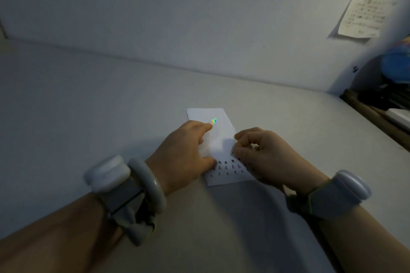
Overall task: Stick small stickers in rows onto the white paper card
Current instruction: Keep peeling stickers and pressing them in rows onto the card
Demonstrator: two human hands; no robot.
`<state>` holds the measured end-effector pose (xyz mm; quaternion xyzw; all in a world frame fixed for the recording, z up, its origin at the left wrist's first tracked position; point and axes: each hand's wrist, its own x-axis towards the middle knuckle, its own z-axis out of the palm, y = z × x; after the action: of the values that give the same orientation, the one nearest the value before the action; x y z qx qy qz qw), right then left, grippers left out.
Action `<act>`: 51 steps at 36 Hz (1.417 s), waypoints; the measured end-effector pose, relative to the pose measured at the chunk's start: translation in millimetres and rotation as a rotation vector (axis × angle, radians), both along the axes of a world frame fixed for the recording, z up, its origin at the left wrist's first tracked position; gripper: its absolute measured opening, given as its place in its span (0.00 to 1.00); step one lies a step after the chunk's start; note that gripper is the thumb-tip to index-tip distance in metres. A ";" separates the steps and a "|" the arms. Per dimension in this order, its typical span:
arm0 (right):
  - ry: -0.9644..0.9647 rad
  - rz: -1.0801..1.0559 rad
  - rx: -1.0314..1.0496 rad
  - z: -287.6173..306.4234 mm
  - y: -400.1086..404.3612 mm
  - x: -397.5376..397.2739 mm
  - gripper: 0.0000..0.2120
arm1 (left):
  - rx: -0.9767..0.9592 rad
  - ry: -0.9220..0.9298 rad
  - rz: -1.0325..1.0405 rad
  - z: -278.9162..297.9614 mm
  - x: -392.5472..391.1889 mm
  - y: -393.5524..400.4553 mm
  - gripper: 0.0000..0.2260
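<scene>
The white card point(218, 139) lies on the table point(111, 106), rows filling its near end. Your right hand point(264, 155) pinches a sticker down there; your left hand point(184, 153) pins the card, fingers spread. Next, press it in line.

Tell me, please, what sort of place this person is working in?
Probably a home desk or study corner: a plain pale table pushed against a white wall, a handwritten paper note stuck to that wall, and cluttered belongings beside the table's right end.
</scene>
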<state>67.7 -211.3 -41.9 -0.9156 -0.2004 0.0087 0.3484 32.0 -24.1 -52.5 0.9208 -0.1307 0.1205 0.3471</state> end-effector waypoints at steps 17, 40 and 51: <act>-0.122 -0.011 -0.151 -3.8 3.2 -1.7 0.07 | 0.002 0.036 -0.008 0.7 0.1 0.5 0.33; -0.002 -0.161 -0.281 1.4 3.9 1.6 0.11 | 0.008 0.081 -0.026 1.5 -0.6 1.9 0.33; -0.028 -0.214 -0.263 -2.6 4.0 4.1 0.13 | 0.026 0.093 -0.030 3.8 -0.8 1.8 0.34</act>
<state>71.8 -207.3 -44.5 -0.9695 -0.1038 -0.0151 0.2216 31.1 -22.4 -48.8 0.9278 -0.1300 0.0707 0.3424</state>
